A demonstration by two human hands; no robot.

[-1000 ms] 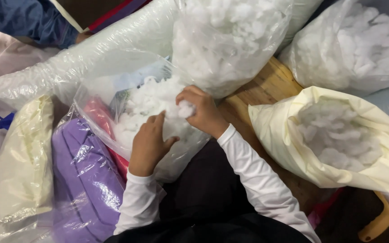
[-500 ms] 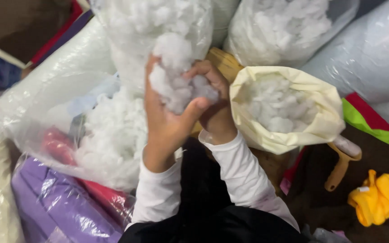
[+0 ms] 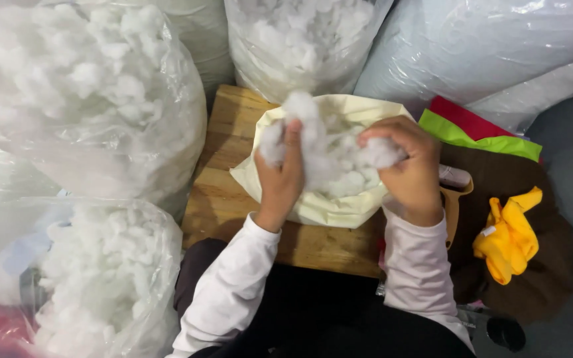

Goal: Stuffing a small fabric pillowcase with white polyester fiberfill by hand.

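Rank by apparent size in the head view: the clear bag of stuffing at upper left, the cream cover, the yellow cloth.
1. Clear bag, largest.
2. Cream cover.
3. Yellow cloth, smallest.
The bag may sit nearer the camera, so its lead is partly perspective.

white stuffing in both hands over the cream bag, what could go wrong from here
The left hand and right hand grip loose clumps of white stuffing above the cream bag; bits could drop past its floppy rim onto the wooden board. The bag sits near the board's edge, so pushing down might tip it.
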